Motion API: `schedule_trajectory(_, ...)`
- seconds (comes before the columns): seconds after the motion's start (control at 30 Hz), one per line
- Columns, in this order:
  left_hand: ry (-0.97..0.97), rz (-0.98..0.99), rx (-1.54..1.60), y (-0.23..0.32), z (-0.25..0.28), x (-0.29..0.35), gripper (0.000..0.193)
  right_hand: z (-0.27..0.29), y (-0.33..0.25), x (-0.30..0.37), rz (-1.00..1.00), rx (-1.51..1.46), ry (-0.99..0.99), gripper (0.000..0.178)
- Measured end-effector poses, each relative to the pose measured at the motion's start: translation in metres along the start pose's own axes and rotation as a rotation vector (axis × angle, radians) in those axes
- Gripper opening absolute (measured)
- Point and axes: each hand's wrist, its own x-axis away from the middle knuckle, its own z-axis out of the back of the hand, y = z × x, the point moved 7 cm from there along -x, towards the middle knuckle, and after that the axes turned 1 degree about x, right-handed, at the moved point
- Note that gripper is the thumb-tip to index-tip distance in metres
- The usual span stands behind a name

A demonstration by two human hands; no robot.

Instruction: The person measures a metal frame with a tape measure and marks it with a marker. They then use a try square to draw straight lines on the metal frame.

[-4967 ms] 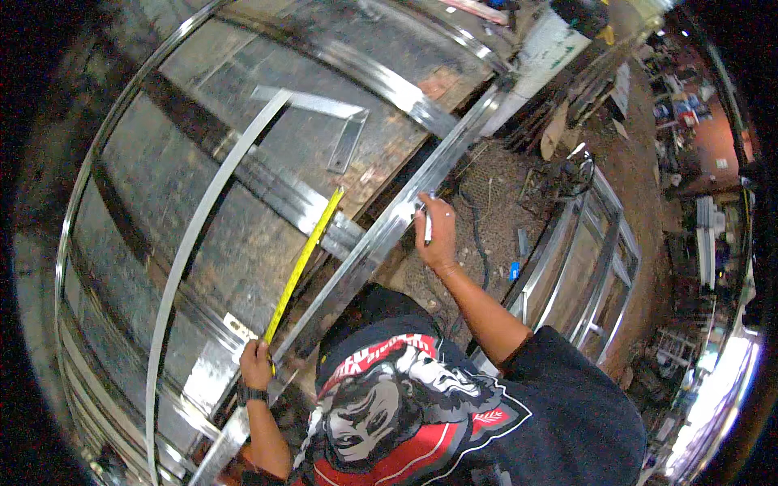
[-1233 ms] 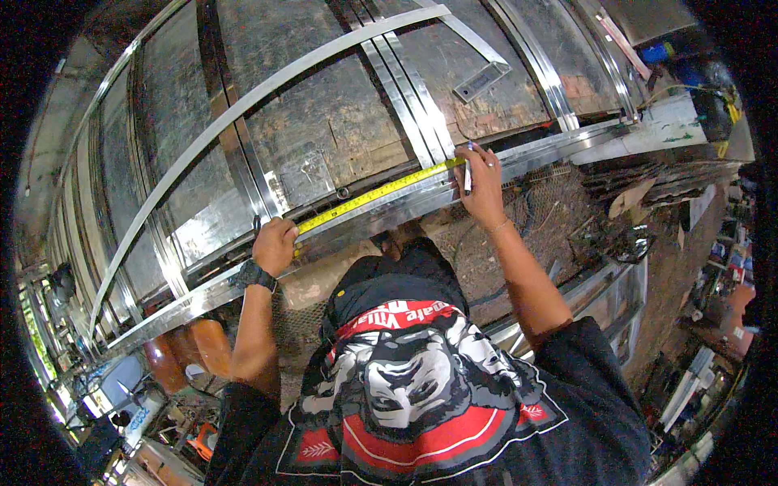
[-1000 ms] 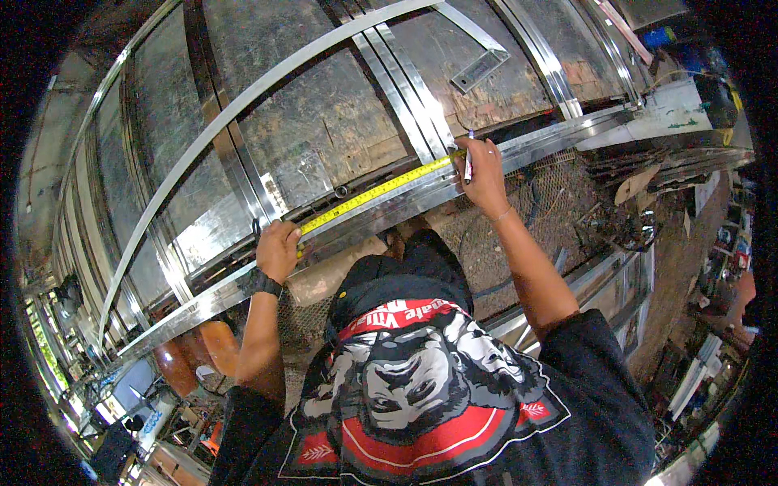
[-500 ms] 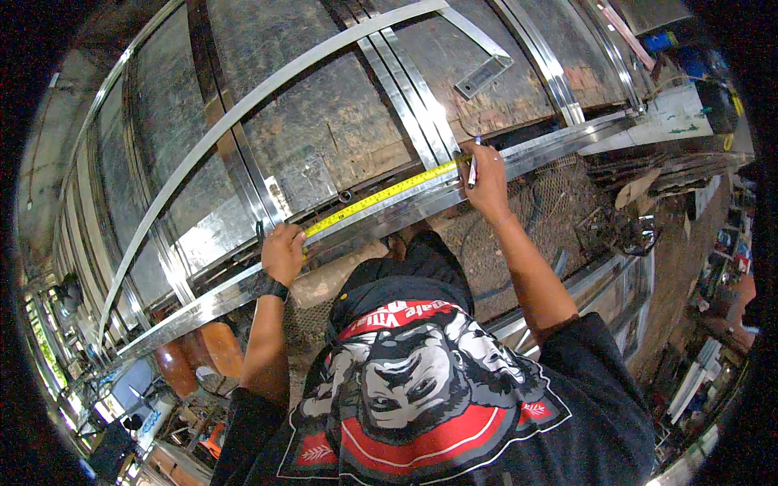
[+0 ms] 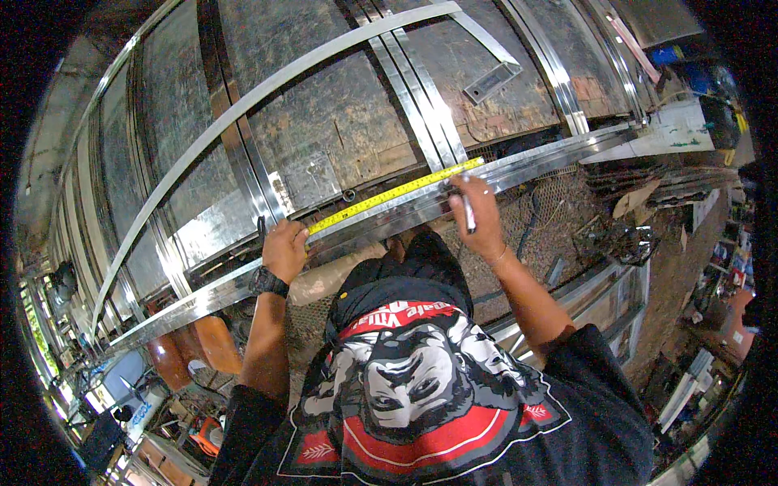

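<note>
A yellow tape measure (image 5: 387, 198) lies stretched along a long shiny metal bar (image 5: 559, 155) in front of me. My left hand (image 5: 284, 253) is closed on the tape at its left end, resting on the bar; the tape's case is hidden. Just below the tape's right end, my right hand (image 5: 485, 217) has its fingers curled around a white marker (image 5: 470, 215). Its fingertips are at the near side of the bar, and I cannot tell whether they touch it.
Several metal profiles (image 5: 421, 105) lie crosswise on the worn worktable (image 5: 324, 105). Across them rests a long flat metal strip (image 5: 267, 87) and a metal try square (image 5: 491, 79). Brown curved pieces (image 5: 217, 344) stand at the lower left, and wire mesh (image 5: 559, 202) lies under the bar.
My right hand has drawn back toward me from the tape's right end, its marker now lower, so the tape end shows. My left hand stays on the tape.
</note>
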Motion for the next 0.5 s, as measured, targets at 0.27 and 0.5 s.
schedule_trajectory(0.27,0.007,-0.015,-0.021,-0.004,-0.005,0.000,0.014,-0.031,-0.025,0.011,0.089,0.057,-0.115,0.036)
schedule_trajectory(0.5,-0.003,0.009,-0.070,-0.003,-0.006,-0.001,0.013,-0.044,-0.032,0.010,0.109,0.014,-0.179,0.037)
